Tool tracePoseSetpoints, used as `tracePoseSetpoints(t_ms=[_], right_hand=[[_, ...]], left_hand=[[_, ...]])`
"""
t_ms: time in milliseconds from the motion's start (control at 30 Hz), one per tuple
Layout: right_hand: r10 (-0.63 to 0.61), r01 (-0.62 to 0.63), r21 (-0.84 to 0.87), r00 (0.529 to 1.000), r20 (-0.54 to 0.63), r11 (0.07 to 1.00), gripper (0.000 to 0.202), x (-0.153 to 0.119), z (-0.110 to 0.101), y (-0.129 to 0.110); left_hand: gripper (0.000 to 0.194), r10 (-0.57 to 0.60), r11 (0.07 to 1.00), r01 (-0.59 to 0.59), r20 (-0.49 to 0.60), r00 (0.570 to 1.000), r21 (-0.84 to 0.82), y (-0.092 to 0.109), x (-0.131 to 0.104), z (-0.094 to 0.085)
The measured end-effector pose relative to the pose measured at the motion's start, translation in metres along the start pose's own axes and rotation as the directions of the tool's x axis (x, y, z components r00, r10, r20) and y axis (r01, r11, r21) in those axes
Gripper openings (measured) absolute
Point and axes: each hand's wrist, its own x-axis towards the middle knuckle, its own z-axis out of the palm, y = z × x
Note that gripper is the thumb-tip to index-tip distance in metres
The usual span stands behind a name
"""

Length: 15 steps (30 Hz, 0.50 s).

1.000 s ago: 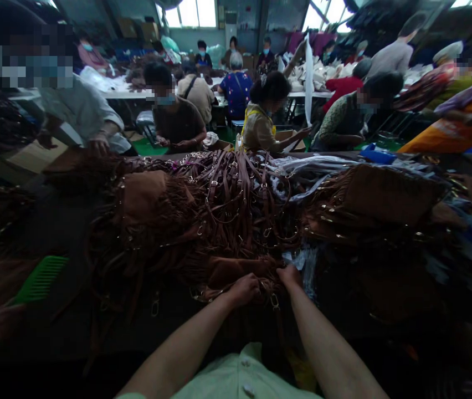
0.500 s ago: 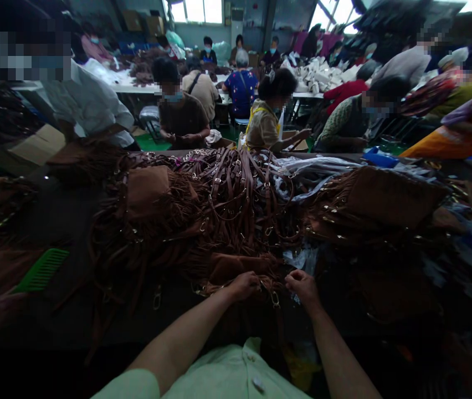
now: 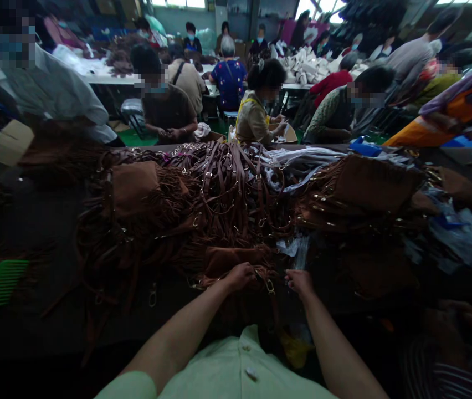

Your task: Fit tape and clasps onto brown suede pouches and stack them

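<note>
A brown fringed bag [image 3: 227,260] lies on the dark table in front of me. My left hand [image 3: 242,275] rests at the bag's near edge with its fingers curled; whatever it grips is hidden. Just right of the bag is my right hand [image 3: 298,280], closed in a pinch, near a scrap of clear plastic [image 3: 300,249]; what lies between its fingers is too small to make out. A strap with a gold clasp [image 3: 270,286] hangs between the hands. Behind the bag spreads a heap of brown straps [image 3: 236,194] with metal buckles.
Fringed bags are piled at the left [image 3: 135,188] and right [image 3: 375,185]. A green comb [image 3: 1,284] is at the far left, and a person's striped sleeve [image 3: 452,382] at the lower right. Several people sit or stand across the table.
The view has turned slightly, shifting the scene left and up. The green comb has moved left and down. A person's hands and striped sleeve have appeared at the lower right.
</note>
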Motion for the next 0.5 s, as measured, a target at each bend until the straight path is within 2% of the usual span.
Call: tracePoseSetpoints(t_ms=[100,333,500], right_hand=[[0.08,-0.079,-0.036,0.997,0.017,0.996,0.036,0.001,0.012,-0.003],[0.068,-0.07,-0.204,0.998,-0.016,0.976,0.042,0.018,0.012,0.001],[0.059,-0.065,-0.137,0.997,-0.047,0.988,0.031,0.021,0.016,0.007]], left_hand=[[0.016,-0.005,1.0,0.005,-0.009,1.0,-0.007,0.0,0.0,0.001],[0.015,-0.011,1.0,0.011,-0.036,0.999,-0.002,-0.003,0.0,0.004],[0.015,-0.006,1.0,0.006,-0.034,0.999,0.004,-0.003,0.0,0.003]])
